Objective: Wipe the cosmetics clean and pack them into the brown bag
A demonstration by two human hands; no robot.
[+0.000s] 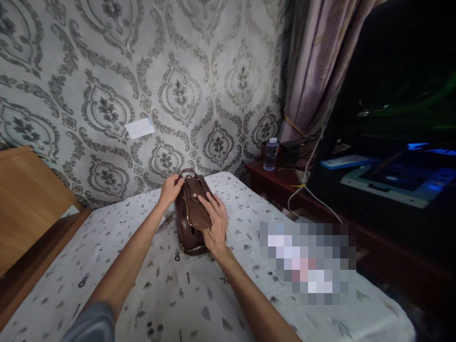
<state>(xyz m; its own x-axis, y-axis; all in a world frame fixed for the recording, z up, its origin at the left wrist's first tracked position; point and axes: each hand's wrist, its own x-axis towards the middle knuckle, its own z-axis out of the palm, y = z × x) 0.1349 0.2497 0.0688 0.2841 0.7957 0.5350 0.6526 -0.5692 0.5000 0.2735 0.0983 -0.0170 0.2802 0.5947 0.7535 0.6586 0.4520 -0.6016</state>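
Observation:
A dark brown leather bag (184,223) with gold zips and a flap with a round stud lies on the white patterned sheet (199,304). My left hand (171,189) is at the bag's far left corner, its fingers pinched together at the edge near the strap loop; what they grip is too small to make out. Spread over the right side of the flap, my right hand (216,221) rests with its fingers stretched out and apart.
Behind the bed stands a patterned wall with a white card (140,128) on it. A wooden headboard (32,199) is at the left. On the right, a dark red table (256,173) holds a clear bottle (271,156) and cables. A pixelated patch covers the sheet's right side.

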